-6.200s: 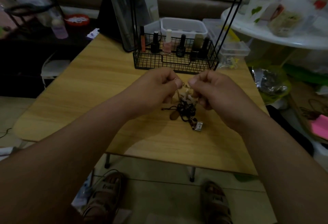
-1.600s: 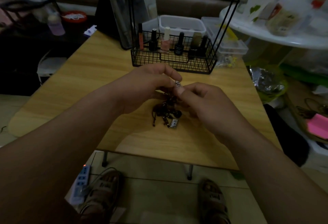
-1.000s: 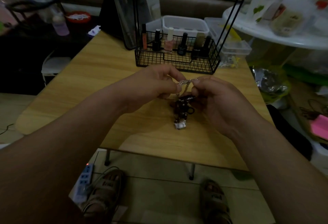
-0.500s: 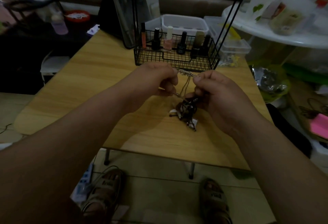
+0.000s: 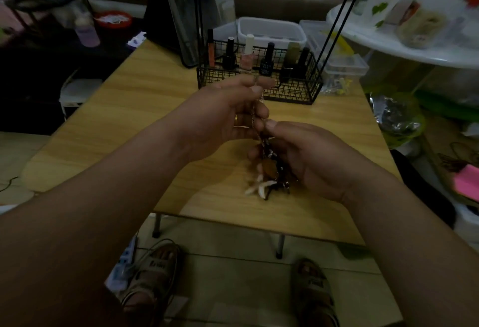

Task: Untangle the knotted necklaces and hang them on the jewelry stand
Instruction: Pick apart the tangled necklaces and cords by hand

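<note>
Necklaces hang knotted mid-frame over the surface; our left grip pinches them higher up, our right grip lower down.

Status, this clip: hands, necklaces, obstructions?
Left hand pinches chain high; right hand pinches it lower. Necklace tangle knotted, hanging at right palm, over table. No obstruction seen.
</note>
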Demonstrator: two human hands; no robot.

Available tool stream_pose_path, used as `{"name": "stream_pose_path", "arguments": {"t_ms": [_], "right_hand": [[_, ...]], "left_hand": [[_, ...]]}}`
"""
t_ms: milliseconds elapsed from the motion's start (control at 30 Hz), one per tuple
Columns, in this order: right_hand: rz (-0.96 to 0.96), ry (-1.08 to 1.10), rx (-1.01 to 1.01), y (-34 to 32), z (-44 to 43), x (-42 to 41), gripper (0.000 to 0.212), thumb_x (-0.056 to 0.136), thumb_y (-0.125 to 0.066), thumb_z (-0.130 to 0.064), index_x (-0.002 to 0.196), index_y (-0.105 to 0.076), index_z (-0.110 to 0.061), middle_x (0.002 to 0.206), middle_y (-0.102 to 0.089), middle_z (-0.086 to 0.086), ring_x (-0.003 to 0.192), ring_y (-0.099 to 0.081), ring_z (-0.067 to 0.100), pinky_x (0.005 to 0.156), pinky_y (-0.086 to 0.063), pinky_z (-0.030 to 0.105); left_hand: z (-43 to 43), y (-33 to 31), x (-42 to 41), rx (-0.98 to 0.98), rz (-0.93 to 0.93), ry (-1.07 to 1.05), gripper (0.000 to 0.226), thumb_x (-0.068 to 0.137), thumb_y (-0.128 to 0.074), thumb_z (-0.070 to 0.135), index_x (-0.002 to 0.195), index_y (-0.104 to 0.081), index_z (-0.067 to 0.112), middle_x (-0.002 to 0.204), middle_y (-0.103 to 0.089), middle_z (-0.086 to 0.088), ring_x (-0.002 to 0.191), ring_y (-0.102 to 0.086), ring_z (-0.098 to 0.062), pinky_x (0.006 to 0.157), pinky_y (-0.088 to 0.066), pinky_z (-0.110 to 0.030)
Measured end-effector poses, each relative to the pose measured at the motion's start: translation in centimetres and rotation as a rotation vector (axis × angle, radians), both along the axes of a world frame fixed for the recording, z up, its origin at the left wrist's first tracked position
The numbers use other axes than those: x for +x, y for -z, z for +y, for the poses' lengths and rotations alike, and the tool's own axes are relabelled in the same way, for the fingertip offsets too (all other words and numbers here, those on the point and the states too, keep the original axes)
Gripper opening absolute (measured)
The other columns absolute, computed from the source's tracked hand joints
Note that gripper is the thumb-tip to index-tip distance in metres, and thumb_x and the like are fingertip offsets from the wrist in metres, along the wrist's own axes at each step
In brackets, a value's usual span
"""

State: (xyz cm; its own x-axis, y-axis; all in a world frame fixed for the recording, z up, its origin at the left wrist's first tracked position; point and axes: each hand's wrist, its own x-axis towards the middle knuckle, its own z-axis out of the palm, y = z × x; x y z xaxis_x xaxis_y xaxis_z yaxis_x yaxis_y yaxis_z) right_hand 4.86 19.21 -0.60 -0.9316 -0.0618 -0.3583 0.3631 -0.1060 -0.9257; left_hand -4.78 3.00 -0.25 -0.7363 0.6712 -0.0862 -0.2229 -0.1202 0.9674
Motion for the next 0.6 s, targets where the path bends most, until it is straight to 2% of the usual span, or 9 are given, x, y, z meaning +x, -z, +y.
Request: {"name": "stream_pose_path", "arguments": {"t_ms": [100, 200, 267, 333, 433, 500, 600], "right_hand": [[0.04, -0.037, 0.071, 0.0, 0.7, 0.0, 0.022, 0.099, -0.06, -0.011, 0.114, -0.066, 0.003, 0.087, -0.069, 0.017, 0.077, -0.065, 0.025, 0.07, -0.056, 0.031], [0.076, 0.011, 0.162, 0.2, 1.0, -0.2, 0.019, 0.094, -0.066, -0.001, 0.113, -0.068, 0.0, 0.091, -0.069, 0.019, 0.079, -0.066, 0.025, 0.074, -0.058, 0.034], [0.11, 0.101, 0.197, 0.3, 1.2, -0.4, 0.022, 0.091, -0.067, 0.005, 0.111, -0.068, -0.005, 0.095, -0.073, 0.015, 0.08, -0.071, 0.022, 0.075, -0.059, 0.035], [0.143, 0.172, 0.234, 0.3, 1.4, -0.5, 0.026, 0.09, -0.066, 0.008, 0.11, -0.066, -0.009, 0.098, -0.076, 0.012, 0.082, -0.073, 0.022, 0.079, -0.06, 0.035], [0.177, 0.212, 0.289, -0.1, 1.7, -0.4, 0.026, 0.092, -0.066, 0.006, 0.114, -0.064, -0.008, 0.103, -0.076, 0.016, 0.085, -0.074, 0.024, 0.077, -0.061, 0.031], [0.203, 0.202, 0.323, -0.3, 1.6, -0.3, 0.022, 0.093, -0.066, 0.004, 0.112, -0.064, -0.007, 0.1, -0.077, 0.016, 0.084, -0.075, 0.024, 0.068, -0.06, 0.024], [0.242, 0.185, 0.345, -0.3, 1.4, -0.1, 0.018, 0.093, -0.066, 0.005, 0.107, -0.067, -0.006, 0.094, -0.077, 0.015, 0.081, -0.075, 0.023, 0.067, -0.06, 0.022]], "left_hand": [[-0.2, -0.2, -0.2, -0.017, 0.014, -0.054, 0.026, 0.105, -0.053, 0.016, 0.129, -0.063, 0.018, 0.079, -0.059, 0.0, 0.069, -0.059, -0.013, 0.066, -0.053, -0.028], [-0.3, -0.1, -0.6, -0.101, 0.065, -0.117, 0.007, 0.101, -0.057, 0.013, 0.098, -0.062, 0.016, 0.072, -0.054, 0.002, 0.065, -0.054, -0.014, 0.064, -0.049, -0.028], [-0.2, 0.4, -0.7, -0.237, 0.12, -0.189, 0.012, 0.098, -0.058, 0.01, 0.087, -0.057, 0.015, 0.07, -0.053, 0.0, 0.063, -0.052, -0.016, 0.06, -0.047, -0.029], [0.0, 0.7, -0.5, -0.411, 0.228, -0.239, 0.006, 0.096, -0.061, 0.01, 0.093, -0.056, 0.011, 0.075, -0.057, -0.005, 0.061, -0.051, -0.017, 0.054, -0.047, -0.029], [0.2, 1.0, 0.1, -0.521, 0.298, -0.203, 0.028, 0.094, -0.068, 0.016, 0.12, -0.06, 0.024, 0.1, -0.065, -0.005, 0.071, -0.06, -0.015, 0.059, -0.053, -0.028], [0.3, 0.9, 0.4, -0.504, 0.371, -0.138, 0.026, 0.096, -0.067, 0.017, 0.121, -0.065, 0.027, 0.108, -0.066, -0.002, 0.074, -0.064, -0.007, 0.06, -0.054, -0.021], [0.3, 0.7, 0.7, -0.463, 0.452, -0.06, 0.019, 0.098, -0.065, 0.015, 0.114, -0.071, 0.024, 0.098, -0.069, 0.002, 0.062, -0.06, 0.004, 0.059, -0.049, -0.018]]}}
